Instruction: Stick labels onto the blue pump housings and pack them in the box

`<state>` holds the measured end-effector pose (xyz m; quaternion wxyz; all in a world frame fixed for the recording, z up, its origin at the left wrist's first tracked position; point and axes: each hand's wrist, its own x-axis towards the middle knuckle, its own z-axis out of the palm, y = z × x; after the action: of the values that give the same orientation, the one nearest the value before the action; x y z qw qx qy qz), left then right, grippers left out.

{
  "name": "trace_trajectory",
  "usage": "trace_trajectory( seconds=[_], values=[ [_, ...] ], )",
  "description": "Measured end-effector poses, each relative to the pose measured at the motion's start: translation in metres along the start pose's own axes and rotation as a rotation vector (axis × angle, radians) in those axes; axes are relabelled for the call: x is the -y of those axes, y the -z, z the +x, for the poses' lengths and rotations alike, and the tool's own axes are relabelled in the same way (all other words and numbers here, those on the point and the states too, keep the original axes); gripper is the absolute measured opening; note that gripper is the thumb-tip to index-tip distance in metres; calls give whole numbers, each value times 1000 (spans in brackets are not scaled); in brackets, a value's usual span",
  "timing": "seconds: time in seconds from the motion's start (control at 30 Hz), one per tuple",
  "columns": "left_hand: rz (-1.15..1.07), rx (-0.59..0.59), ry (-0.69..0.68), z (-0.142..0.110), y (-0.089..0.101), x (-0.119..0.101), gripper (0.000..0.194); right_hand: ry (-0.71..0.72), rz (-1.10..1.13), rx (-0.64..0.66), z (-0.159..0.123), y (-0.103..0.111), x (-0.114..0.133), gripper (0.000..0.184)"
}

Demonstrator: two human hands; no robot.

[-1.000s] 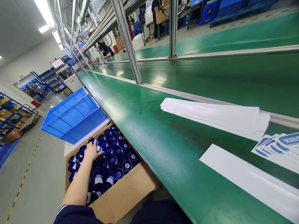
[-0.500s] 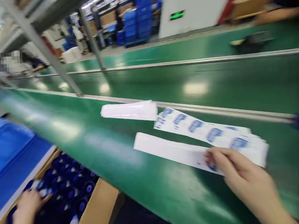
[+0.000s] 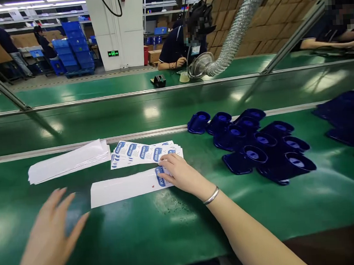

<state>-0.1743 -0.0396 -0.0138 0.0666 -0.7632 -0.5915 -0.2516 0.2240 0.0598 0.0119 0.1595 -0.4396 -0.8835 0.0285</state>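
Observation:
My right hand [image 3: 182,173] rests on the right end of a long white backing strip [image 3: 123,187] that lies on the green bench, its fingertips pinching a blue label [image 3: 159,176] at that end. A fanned stack of blue-and-white label sheets [image 3: 142,152] lies just behind the strip. My left hand [image 3: 49,238] hovers low at the left, blurred, fingers spread and holding nothing. Several dark blue plastic parts [image 3: 254,144] sit in a cluster to the right of my right hand.
A pile of blank white strips [image 3: 68,161] lies at the left. A metal rail [image 3: 106,139] separates the bench from the green conveyor [image 3: 134,115]. Across it a person [image 3: 181,45] works beside a flexible duct [image 3: 233,30]; another person's arm [image 3: 326,41] shows at far right.
The view has swung right from the carton of blue bottles to the bench. My left hand left the carton and now hovers open. My right hand stays on the strip's end.

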Motion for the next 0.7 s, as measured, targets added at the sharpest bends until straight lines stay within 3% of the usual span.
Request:
trace_trajectory(
  seconds=[0.13,0.23,0.33,0.43,0.57,0.7],
  values=[
    [-30,96,-291,56,-31,-81,58,-30,-25,5,1,3,0,24],
    [-96,213,-409,85,-60,-117,71,-23,-27,10,1,2,-1,23],
    [-148,343,-432,92,-81,-126,81,-6,6,11,0,2,-1,17],
    [-202,407,-408,88,-95,-122,76,-2,58,16,-1,5,0,12],
    [-286,403,-391,85,-103,-117,76,25,225,-31,-1,15,2,10],
    [-338,361,-433,84,-102,-120,77,25,564,-182,-3,30,8,10]
  ],
)
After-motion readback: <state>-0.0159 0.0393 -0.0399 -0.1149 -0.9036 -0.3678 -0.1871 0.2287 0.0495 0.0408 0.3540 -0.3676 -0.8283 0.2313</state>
